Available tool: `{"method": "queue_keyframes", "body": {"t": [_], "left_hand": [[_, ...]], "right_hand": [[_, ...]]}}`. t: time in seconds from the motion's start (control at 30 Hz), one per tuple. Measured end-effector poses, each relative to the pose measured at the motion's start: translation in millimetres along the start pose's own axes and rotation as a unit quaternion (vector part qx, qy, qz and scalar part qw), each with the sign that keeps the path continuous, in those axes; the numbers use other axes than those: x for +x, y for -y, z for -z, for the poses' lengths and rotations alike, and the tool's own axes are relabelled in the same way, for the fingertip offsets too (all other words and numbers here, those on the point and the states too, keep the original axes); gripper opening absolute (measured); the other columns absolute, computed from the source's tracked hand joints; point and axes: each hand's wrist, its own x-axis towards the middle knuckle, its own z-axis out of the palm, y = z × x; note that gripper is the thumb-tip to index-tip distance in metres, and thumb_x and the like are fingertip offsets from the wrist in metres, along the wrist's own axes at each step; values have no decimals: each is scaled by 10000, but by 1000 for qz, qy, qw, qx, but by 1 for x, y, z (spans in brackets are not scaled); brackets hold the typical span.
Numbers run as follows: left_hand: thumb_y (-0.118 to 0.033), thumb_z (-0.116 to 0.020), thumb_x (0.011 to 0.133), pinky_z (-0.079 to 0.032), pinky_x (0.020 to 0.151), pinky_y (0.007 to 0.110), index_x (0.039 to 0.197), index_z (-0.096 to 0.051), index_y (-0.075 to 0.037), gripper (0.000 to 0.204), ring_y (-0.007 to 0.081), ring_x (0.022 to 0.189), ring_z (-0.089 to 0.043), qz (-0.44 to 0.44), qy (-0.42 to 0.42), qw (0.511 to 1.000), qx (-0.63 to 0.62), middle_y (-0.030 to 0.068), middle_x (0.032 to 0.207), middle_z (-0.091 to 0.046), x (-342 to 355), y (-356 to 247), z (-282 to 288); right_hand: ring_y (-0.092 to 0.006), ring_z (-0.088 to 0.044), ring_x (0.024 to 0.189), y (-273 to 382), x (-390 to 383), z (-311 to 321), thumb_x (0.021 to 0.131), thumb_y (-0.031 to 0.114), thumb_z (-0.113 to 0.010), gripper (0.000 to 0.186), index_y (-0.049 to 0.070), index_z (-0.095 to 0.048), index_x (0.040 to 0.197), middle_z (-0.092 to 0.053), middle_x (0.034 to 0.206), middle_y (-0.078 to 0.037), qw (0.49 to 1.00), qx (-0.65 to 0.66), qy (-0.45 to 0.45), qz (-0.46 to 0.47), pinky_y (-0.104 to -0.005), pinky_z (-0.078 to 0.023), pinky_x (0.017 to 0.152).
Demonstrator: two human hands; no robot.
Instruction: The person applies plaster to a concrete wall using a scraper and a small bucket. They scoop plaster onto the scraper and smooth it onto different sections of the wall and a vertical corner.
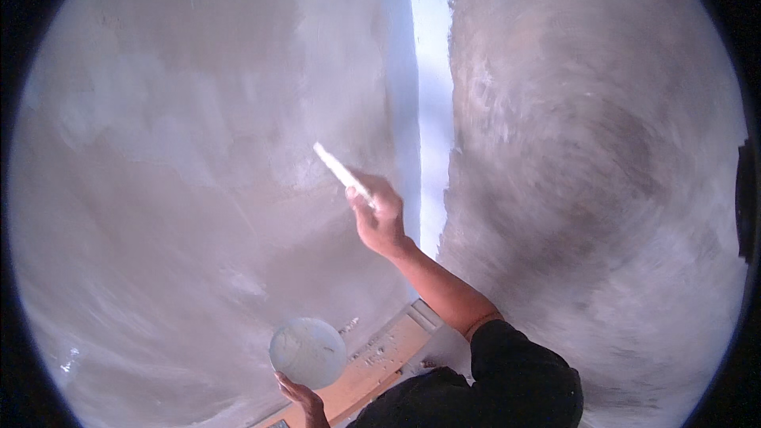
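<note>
My right hand (379,212) is raised in front of the left wall near the corner, its fingers closed round a flat, white-coated tool (337,167). The tool is seen nearly edge-on and slants up and to the left; its exact kind does not show, and neither does whether it touches the wall. Low in the view, my left hand (298,390) grips the rim of a round pale dish (307,353). A thin whitish smear covers part of the dish's inside. Part of that hand is hidden under the dish.
The left wall (158,214) and right wall (587,174) carry patchy grey-brown plaster. Between them a smooth white strip (434,95) runs down the corner. Below lies a wooden plank (388,346) strewn with crumbs of plaster. A dark object (745,202) shows at the right rim.
</note>
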Motion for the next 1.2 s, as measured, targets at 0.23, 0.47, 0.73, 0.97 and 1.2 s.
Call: {"method": "queue_keyframes", "body": {"t": [0.23,0.47,0.73,0.97,1.2], "left_hand": [[-489,-373,965,-449,888,443,1280,-456,38,620,305,1075,-532,22,-23,999,-25,182,1203,-531,-10,-16,-13],[-495,-374,964,-450,888,445,1292,-451,30,624,309,1080,-530,9,-28,999,-27,185,1205,-530,-3,-7,-3],[-502,-374,964,-452,888,447,1305,-446,21,628,314,1086,-528,0,-34,999,-34,189,1208,-528,-2,-2,5],[-507,-375,964,-454,888,448,1317,-441,13,633,319,1091,-526,-4,-44,998,-38,192,1210,-527,-3,3,16],[-512,-375,963,-454,889,449,1326,-436,7,636,322,1096,-524,-4,-39,998,-44,194,1212,-525,-5,9,19]], "right_hand": [[-275,-593,943,31,81,-12,963,170,-497,289,-4,-577,1180,-636,1053,-153,983,36,-175,32,-385,-475,812],[-286,-572,1020,73,150,-30,940,96,-505,296,-16,-532,1213,-607,1171,-166,948,-107,-220,201,-398,-422,888],[-302,-522,907,102,198,-62,823,52,-619,437,-32,-510,1237,-583,1154,-184,928,-217,-248,175,-417,-409,797],[-341,-503,951,104,142,-114,767,82,-684,593,-53,-462,1299,-518,1200,-234,960,-162,-111,201,-423,-410,838],[-324,-503,1000,84,176,-91,836,162,-642,581,-56,-426,1330,-495,1241,-218,921,-275,-216,171,-437,-400,860]]}}
